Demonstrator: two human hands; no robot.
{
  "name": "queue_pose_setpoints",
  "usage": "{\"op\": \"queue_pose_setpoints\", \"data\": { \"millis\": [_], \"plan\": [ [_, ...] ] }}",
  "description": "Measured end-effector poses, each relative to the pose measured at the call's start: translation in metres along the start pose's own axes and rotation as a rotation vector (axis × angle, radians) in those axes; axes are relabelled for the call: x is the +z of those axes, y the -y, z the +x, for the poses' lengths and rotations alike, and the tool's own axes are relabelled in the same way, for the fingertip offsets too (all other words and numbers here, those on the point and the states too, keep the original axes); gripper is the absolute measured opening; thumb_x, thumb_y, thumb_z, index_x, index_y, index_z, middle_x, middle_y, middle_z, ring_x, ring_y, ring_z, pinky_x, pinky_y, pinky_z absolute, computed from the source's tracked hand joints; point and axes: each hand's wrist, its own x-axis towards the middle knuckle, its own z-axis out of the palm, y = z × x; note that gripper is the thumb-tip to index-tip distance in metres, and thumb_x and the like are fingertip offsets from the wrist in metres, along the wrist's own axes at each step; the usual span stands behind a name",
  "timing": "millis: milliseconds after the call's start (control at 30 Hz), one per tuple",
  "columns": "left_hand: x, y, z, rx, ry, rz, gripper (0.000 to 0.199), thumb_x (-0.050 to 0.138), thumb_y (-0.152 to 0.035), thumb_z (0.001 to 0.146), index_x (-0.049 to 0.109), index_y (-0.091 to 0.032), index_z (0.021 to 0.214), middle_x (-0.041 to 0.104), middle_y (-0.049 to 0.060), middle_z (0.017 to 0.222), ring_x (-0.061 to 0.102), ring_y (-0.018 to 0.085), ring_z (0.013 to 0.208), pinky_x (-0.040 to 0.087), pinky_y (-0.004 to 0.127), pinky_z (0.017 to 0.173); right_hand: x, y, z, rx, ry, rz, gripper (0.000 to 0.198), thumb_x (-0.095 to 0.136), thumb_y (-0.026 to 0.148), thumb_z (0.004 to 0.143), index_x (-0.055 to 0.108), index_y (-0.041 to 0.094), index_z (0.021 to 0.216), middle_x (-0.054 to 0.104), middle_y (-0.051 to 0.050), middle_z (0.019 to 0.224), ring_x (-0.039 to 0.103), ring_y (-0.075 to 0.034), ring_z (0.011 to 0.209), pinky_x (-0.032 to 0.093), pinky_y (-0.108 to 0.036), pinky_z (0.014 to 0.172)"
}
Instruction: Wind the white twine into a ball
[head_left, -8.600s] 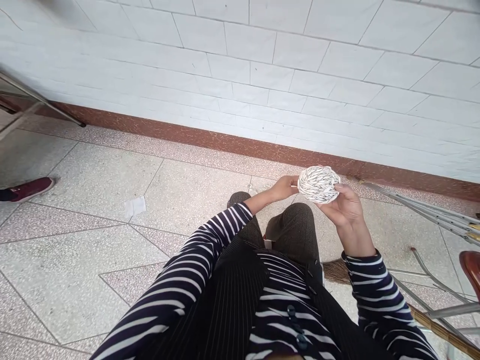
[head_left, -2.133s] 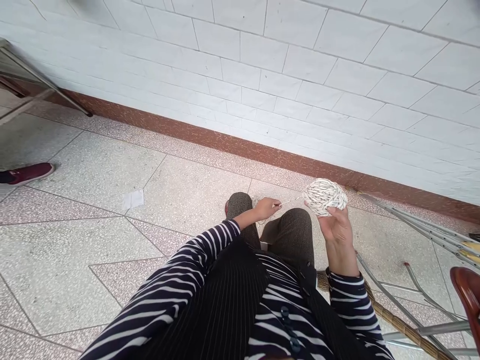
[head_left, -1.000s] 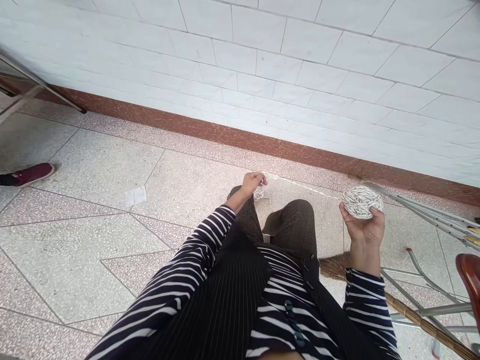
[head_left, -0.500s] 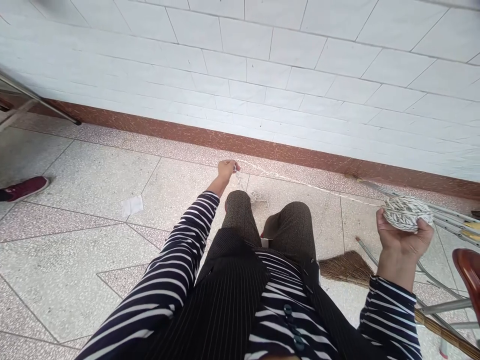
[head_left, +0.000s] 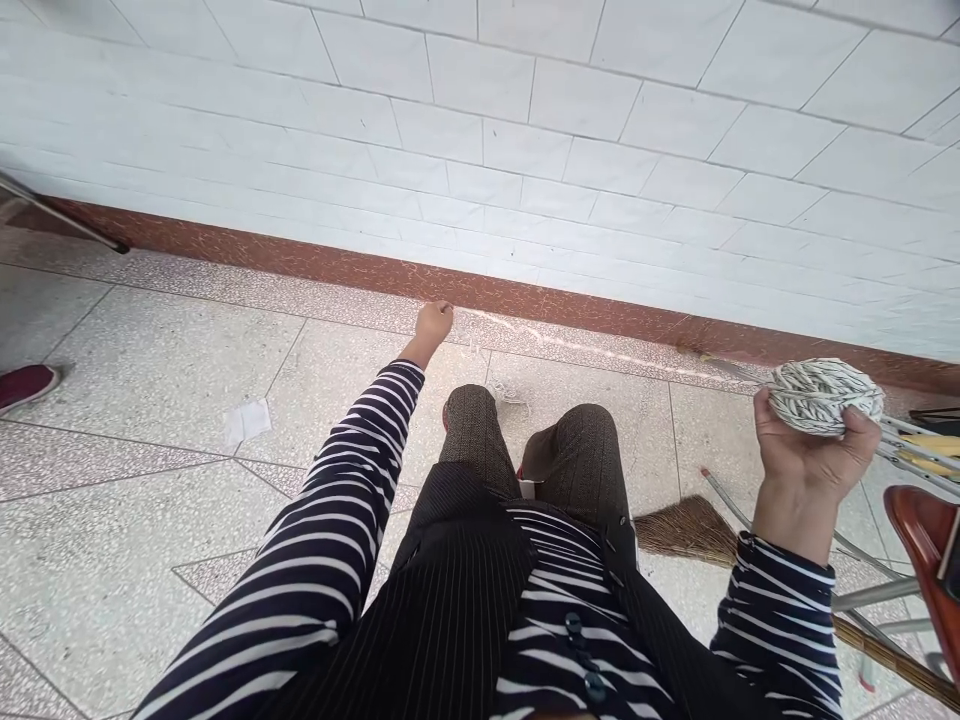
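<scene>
On the right, my right hand [head_left: 810,462] cups a ball of whitish string [head_left: 825,396] from below, fingers and thumb around its sides. A pale strand of string [head_left: 577,346] stretches from the ball across to my left hand [head_left: 434,320], held out near the foot of the wall. The left fingers are closed on the strand; the pinch itself is partly hidden by the back of the hand. Some loose string [head_left: 510,393] is on the floor just beyond my knees.
A straw broom [head_left: 688,528] lies right of my legs, beside a metal-legged chair with a reddish-brown seat [head_left: 922,545]. White paper [head_left: 247,422] lies on the floor at left, near another person's dark red shoe [head_left: 28,386]. A tiled wall [head_left: 450,170] runs across the front.
My left hand has moved slightly left and toward the wall, with its fingers turned more out of sight. The ball has risen a little in my right hand. The view has shifted slightly.
</scene>
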Motion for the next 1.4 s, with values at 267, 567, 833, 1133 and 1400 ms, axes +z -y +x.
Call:
{"op": "queue_pose_setpoints", "data": {
  "millis": [267, 567, 833, 1133, 1400],
  "plan": [
    [0.116, -0.05, -0.092, 0.26, 0.483, -0.088, 0.024, 0.061, -0.019, 0.091, 0.074, -0.018, 0.11, 0.071, 0.009, 0.119, 0.065, 0.02, 0.1, 0.048, 0.032, 0.093, 0.056, -0.085, -0.03, 0.394, 0.015, -0.149, 0.049, 0.072, 0.012, 0.062, 0.063, 0.025, 0.108, 0.072, -0.002, 0.108, 0.069, -0.026, 0.106, 0.065, -0.049, 0.084],
    [0.158, -0.084, -0.152, 0.388, 0.719, -0.311, 0.018, 0.063, -0.028, 0.085, 0.072, -0.013, 0.079, 0.072, 0.002, 0.079, 0.064, 0.016, 0.08, 0.046, 0.025, 0.078, 0.083, -0.121, -0.042, 0.498, 0.094, -0.144, 0.04, 0.074, 0.011, 0.064, 0.063, 0.023, 0.1, 0.075, 0.0, 0.099, 0.071, -0.025, 0.101, 0.063, -0.052, 0.087],
    [0.153, -0.08, -0.16, 0.3, 0.847, -0.41, 0.022, 0.065, -0.03, 0.083, 0.072, -0.013, 0.072, 0.073, 0.002, 0.074, 0.064, 0.014, 0.075, 0.046, 0.023, 0.076, 0.078, -0.127, -0.045, 0.503, 0.122, -0.159, 0.035, 0.076, 0.014, 0.065, 0.062, 0.022, 0.096, 0.073, 0.002, 0.093, 0.072, -0.023, 0.095, 0.065, -0.051, 0.083],
    [0.13, -0.049, -0.155, 0.316, 0.86, -0.135, 0.031, 0.062, -0.038, 0.084, 0.077, -0.016, 0.068, 0.071, 0.002, 0.068, 0.056, 0.012, 0.062, 0.041, 0.024, 0.066, 0.074, -0.11, -0.037, 0.451, 0.06, -0.156, 0.034, 0.075, 0.014, 0.066, 0.064, 0.023, 0.097, 0.073, 0.0, 0.106, 0.068, -0.023, 0.105, 0.063, -0.052, 0.087],
    [0.106, -0.027, -0.143, 0.344, 0.828, 0.064, 0.028, 0.066, -0.035, 0.079, 0.073, -0.018, 0.059, 0.06, -0.002, 0.051, 0.043, 0.01, 0.045, 0.031, 0.026, 0.053, 0.065, -0.094, -0.019, 0.398, -0.034, -0.133, 0.037, 0.072, 0.016, 0.068, 0.063, 0.024, 0.103, 0.071, -0.002, 0.11, 0.068, -0.026, 0.11, 0.066, -0.051, 0.081]
  ]
}}
